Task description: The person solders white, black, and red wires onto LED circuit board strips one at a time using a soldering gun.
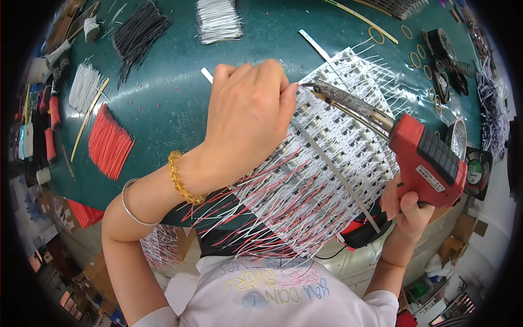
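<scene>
A white panel of small circuit boards (pixel 348 147) lies slanted in front of me, with rows of dark components. Red and white wires (pixel 272 201) fan out from its near left side, and thin white wires stick out at its far right. My left hand (pixel 248 111) is closed over the panel's upper left edge, thumb and fingers pinched together; whatever they hold is hidden. My right hand (pixel 412 215) grips a red soldering gun (pixel 422 158) with a black ribbed top. Its long metal tip points left, ending beside my left thumb at the panel's edge.
Bundles of black wires (pixel 140 35), white wires (pixel 218 22) and red wires (pixel 109 143) lie on the green table mat (pixel 169 114). Rubber bands (pixel 418 54), a black spool (pixel 439 44) and a metal cup (pixel 457 136) sit at right. Hand tools (pixel 53 111) line the left edge.
</scene>
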`<action>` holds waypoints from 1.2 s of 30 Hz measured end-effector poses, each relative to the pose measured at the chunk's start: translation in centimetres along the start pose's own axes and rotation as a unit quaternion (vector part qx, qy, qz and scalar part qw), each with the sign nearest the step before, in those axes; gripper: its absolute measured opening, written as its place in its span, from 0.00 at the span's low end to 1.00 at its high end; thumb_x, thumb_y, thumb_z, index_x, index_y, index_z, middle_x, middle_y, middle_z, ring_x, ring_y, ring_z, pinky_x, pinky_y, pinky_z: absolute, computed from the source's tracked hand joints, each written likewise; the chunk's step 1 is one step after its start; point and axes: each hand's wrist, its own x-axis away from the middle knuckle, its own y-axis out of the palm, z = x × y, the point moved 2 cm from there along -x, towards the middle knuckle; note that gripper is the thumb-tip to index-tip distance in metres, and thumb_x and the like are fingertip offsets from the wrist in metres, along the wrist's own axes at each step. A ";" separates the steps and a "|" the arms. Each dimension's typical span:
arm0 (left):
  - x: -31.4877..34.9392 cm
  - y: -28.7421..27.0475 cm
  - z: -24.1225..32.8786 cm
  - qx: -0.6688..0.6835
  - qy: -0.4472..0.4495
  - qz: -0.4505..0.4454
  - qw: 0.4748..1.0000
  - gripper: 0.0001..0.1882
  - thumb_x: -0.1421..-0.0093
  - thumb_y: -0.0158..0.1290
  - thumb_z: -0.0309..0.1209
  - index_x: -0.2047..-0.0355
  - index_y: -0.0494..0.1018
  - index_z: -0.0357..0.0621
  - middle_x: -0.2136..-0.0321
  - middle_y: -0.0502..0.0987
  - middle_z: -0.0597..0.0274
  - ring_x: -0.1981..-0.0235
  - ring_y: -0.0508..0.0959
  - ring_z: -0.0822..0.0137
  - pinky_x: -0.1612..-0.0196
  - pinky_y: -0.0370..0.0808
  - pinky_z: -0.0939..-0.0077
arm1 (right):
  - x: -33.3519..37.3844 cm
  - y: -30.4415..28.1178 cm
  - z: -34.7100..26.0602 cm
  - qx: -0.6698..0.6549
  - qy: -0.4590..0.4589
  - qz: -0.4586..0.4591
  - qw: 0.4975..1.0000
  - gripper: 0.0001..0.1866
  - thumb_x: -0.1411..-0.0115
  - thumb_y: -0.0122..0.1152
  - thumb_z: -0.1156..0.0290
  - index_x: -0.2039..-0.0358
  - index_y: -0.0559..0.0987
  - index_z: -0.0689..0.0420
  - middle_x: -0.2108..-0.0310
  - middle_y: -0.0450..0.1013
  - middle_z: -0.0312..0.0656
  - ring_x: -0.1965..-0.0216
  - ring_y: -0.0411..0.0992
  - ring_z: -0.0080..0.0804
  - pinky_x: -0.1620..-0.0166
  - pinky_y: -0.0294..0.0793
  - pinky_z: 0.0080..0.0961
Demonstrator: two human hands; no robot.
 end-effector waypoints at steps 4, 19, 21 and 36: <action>-0.1 0.1 0.0 0.007 -0.003 -0.001 1.000 0.09 0.46 0.55 0.27 0.79 0.65 0.44 0.84 0.67 0.67 0.82 0.66 0.68 0.68 0.57 0.72 | 0.4 -0.1 0.2 0.011 -0.018 0.019 1.000 0.33 0.45 0.58 0.50 0.58 0.65 0.73 0.91 0.62 0.35 0.91 0.59 0.19 0.85 0.60 0.16; 0.0 0.0 -0.1 0.012 -0.002 -0.002 1.000 0.09 0.46 0.55 0.28 0.78 0.65 0.43 0.84 0.68 0.66 0.82 0.67 0.66 0.68 0.58 0.71 | 0.2 0.4 0.2 -0.017 -0.017 0.016 1.000 0.32 0.43 0.56 0.52 0.57 0.64 0.73 0.90 0.62 0.35 0.91 0.59 0.20 0.85 0.60 0.16; 0.0 0.1 -0.2 0.011 -0.002 -0.001 1.000 0.09 0.46 0.55 0.28 0.78 0.65 0.43 0.84 0.68 0.66 0.82 0.67 0.66 0.68 0.58 0.71 | 0.2 0.4 0.3 -0.018 -0.012 0.021 1.000 0.33 0.43 0.56 0.51 0.56 0.64 0.73 0.91 0.61 0.34 0.92 0.59 0.19 0.86 0.59 0.16; -0.2 -0.2 -0.1 -0.005 -0.001 -0.004 1.000 0.08 0.47 0.55 0.27 0.78 0.66 0.43 0.81 0.70 0.64 0.77 0.68 0.66 0.67 0.58 0.71 | 1.2 -0.3 0.0 -0.064 -0.022 0.038 0.997 0.38 0.44 0.54 0.47 0.52 0.61 0.74 0.91 0.59 0.32 0.93 0.57 0.19 0.86 0.58 0.15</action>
